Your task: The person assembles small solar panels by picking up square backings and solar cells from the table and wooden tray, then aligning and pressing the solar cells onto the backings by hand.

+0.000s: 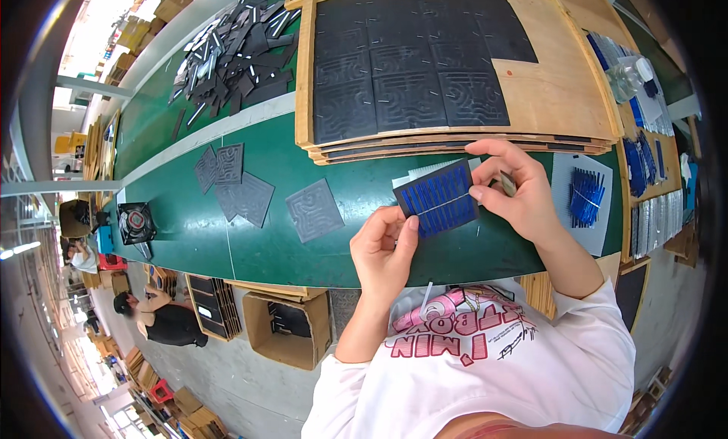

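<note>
A small square solar panel (438,199) with blue strips, a pale line across it and a dark border is held tilted above the green table. My left hand (384,246) pinches its lower left corner between thumb and fingers. At its right edge, my right hand (516,189) grips with thumb and fingers. A small greyish flat piece (507,183) also shows among the right fingers; its kind I cannot make out. Behind the panel, a pale ribbed sheet (425,170) lies partly hidden. A dark square plate with moulded grooves (314,210) rests left of my hands.
Several grooved plates (243,196) lie farther left. Stacked wooden trays (455,142) holding black plates stand at the back. A bundle of blue strips (586,196) sits on white paper at right. Dark scraps (243,52) pile up far left, with a small fan (136,223) near the edge.
</note>
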Tool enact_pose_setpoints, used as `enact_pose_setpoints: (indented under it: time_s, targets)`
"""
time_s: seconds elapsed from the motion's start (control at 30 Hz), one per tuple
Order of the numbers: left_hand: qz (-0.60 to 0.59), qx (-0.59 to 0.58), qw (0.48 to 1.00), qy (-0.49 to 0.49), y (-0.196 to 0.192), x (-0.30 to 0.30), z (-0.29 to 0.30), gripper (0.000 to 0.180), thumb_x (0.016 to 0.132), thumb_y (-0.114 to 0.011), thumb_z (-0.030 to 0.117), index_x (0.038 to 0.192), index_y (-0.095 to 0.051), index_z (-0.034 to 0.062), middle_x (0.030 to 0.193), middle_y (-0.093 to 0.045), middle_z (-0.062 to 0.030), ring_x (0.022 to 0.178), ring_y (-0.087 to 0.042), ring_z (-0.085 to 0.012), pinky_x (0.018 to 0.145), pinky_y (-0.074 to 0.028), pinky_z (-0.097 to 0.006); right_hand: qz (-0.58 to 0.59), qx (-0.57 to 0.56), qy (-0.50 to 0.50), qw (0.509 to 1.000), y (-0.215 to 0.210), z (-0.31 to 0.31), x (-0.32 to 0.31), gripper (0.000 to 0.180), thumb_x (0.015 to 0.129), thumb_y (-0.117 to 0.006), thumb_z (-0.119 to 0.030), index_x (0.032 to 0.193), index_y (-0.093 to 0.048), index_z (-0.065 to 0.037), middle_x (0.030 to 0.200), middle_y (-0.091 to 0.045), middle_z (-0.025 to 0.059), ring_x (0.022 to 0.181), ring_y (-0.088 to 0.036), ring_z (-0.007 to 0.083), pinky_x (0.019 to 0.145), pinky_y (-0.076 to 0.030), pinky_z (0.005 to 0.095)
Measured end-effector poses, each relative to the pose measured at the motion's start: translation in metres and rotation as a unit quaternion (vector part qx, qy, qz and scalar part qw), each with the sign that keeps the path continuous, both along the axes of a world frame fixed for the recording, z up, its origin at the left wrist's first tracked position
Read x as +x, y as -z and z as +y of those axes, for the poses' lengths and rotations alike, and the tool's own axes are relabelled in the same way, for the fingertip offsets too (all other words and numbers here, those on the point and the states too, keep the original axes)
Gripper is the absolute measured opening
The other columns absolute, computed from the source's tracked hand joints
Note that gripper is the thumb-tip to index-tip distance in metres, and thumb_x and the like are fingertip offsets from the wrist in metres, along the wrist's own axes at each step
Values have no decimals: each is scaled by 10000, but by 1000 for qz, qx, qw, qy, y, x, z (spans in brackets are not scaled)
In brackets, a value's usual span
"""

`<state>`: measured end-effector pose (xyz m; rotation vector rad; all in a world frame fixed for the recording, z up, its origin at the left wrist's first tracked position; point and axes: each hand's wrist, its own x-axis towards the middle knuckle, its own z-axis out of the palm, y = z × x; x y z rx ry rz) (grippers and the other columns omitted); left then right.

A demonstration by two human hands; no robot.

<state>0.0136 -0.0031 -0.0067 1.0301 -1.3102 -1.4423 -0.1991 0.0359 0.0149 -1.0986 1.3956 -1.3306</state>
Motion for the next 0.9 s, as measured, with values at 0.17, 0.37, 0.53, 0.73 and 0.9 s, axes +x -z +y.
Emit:
enact_pose_setpoints:
  time_s: [0.17,0.37,0.53,0.73,0.9]
  targets:
    - [72,89,991,65,8,6,-4,87,945,-632,-8,1020,-654,-45,755,-625,16,694,-559,-45,614,-435,-173,2,-8,-9,1000,7,-2,-5,521,809,-693,61,1300,-563,-54,876,-677,-8,794,-590,9,585,-386,157]
    - [309,254,908,121,5,0,-10,86,980,-580,42,966,-645,-11,809,-693,-88,654,-669,-171,623,-571,-306,-279,-144,-189,931,12,-13,-5,1129,607,-940,-98,1527,-288,-47,1474,-465,147,1325,-464,246,1039,-438,353]
    - [372,299,849,226,9,-16,2,268,995,-588,147,1185,-587,-42,1086,-668,-185,917,-695,-276,767,-610,-416,-87,-176,-215,957,10,-6,-4,1131,598,-961,-151,1522,-313,-77,1469,-458,187,1360,-458,271,1073,-414,368]
    - [188,11,968,167,27,-9,10,468,985,-593,198,1364,-461,-42,1246,-614,-216,1051,-658,-310,939,-525,-430,429,-185,-52,883,-57,-26,-82,934,620,-873,-144,1448,-443,-100,1418,-446,100,1327,-446,227,970,-462,324]
    - [72,-130,984,95,30,-10,18,240,973,-504,6,1204,-553,-41,956,-705,-163,882,-679,-225,849,-515,-324,486,-38,-40,872,-47,-57,-154,905,649,-826,-104,1460,-425,-120,1427,-465,97,1343,-424,278,1147,-340,389]
